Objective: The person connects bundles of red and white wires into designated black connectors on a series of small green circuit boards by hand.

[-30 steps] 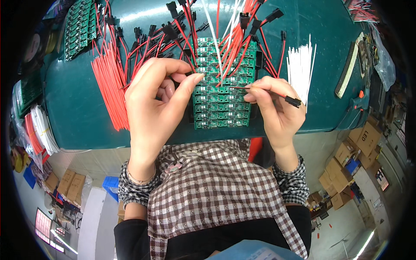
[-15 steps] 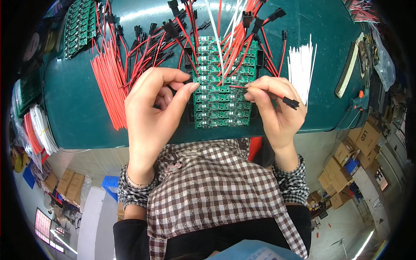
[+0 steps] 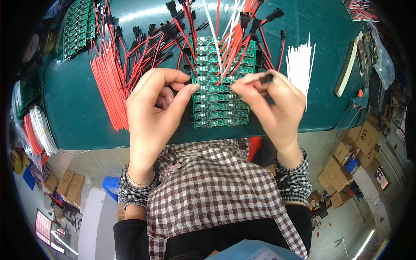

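Note:
In front of me lies a green circuit board panel (image 3: pixel 222 106) made up of repeated small boards, with red and white wires standing up from its upper half. My left hand (image 3: pixel 162 97) is at the panel's left edge. Its thumb tip touches the board and its index finger is apart from the thumb, with the other fingers curled and nothing visible between them. My right hand (image 3: pixel 273 99) pinches a red-black connector lead, whose black plug (image 3: pixel 266 79) shows above the fingers. Those fingertips are at the panel's right half, hiding most of the wire.
To the left lie a bundle of red wires (image 3: pixel 108 89) and a tangle of leads with black plugs (image 3: pixel 151 47). White wires (image 3: pixel 299 65) lie to the right. Another green panel (image 3: pixel 80 28) is at the far left. A tool with an orange tip (image 3: pixel 359 99) sits near the table's right edge.
My right hand has moved left and turned, so its fingertips are closer over the board; the plug has swung up from beside the hand to above it. My left hand stays in place.

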Demonstrator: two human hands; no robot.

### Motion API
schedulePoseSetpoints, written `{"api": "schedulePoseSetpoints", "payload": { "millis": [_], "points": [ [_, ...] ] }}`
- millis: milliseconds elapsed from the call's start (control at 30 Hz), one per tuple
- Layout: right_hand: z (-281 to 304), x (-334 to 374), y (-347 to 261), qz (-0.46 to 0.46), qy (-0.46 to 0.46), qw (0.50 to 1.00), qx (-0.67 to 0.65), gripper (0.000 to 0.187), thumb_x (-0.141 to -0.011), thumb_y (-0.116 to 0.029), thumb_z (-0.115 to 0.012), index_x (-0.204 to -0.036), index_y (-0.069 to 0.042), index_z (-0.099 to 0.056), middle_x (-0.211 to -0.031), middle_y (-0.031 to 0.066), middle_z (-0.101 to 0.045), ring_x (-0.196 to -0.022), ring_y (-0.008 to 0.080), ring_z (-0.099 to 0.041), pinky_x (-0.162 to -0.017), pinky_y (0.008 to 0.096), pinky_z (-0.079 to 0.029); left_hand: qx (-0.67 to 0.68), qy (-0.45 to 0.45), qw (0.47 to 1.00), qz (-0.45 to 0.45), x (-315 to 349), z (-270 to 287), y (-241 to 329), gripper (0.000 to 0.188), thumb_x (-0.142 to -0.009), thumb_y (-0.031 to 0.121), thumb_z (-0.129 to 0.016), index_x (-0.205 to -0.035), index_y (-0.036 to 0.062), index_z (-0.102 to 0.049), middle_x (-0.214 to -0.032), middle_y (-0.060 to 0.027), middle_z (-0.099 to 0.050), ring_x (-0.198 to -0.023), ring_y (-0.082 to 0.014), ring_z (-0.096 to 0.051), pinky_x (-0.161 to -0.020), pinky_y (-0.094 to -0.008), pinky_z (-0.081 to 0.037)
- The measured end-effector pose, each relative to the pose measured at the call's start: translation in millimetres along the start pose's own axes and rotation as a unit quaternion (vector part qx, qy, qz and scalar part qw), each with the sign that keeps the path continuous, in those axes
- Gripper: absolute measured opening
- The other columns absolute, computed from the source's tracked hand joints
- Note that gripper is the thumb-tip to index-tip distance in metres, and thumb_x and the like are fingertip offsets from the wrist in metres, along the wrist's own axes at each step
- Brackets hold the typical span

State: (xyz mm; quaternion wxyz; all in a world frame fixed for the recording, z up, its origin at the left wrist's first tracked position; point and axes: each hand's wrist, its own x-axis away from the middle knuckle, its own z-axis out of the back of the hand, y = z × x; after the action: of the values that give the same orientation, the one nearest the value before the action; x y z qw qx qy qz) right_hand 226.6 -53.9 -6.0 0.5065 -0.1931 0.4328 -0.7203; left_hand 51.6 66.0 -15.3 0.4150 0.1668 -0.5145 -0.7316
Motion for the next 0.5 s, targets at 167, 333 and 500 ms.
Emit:
{"api": "schedulePoseSetpoints", "payload": {
  "millis": [167,333,500],
  "points": [
    [-9,-11,6,-0.047,-0.001,0.999,-0.002,0.015,-0.077,-0.011,-0.079,-0.075,-0.002,-0.068,-0.067,0.0065,-0.064,-0.055,0.0143,-0.059,-0.048,0.0257,-0.044,-0.011,-0.011,1.000,-0.001,-2,0,0,0.015,-0.081,0.000,-0.074,-0.093,0.0011,-0.065,-0.079,0.0049,-0.058,-0.062,0.0014,-0.045,-0.055,-0.0146,-0.034],
    [4,-15,2,-0.060,-0.032,0.997,-0.032,0.012,-0.078,-0.008,-0.078,-0.084,-0.001,-0.070,-0.069,0.0046,-0.066,-0.058,0.0095,-0.060,-0.050,0.0235,-0.044,0.026,0.009,0.999,0.019,1,8,3,0.019,-0.077,0.001,-0.078,-0.093,0.0019,-0.067,-0.079,0.0016,-0.060,-0.060,-0.0011,-0.046,-0.052,-0.0161,-0.036],
    [49,-25,16,-0.179,0.128,0.974,0.058,0.011,-0.084,-0.005,-0.072,-0.092,0.001,-0.070,-0.075,0.0029,-0.066,-0.063,0.0051,-0.058,-0.055,0.0189,-0.044,-0.017,0.145,0.989,-0.020,-19,35,-1,0.015,-0.081,0.003,-0.074,-0.094,0.0012,-0.067,-0.077,0.0006,-0.061,-0.064,-0.0024,-0.049,-0.057,-0.0180,-0.039]
  ]
}}
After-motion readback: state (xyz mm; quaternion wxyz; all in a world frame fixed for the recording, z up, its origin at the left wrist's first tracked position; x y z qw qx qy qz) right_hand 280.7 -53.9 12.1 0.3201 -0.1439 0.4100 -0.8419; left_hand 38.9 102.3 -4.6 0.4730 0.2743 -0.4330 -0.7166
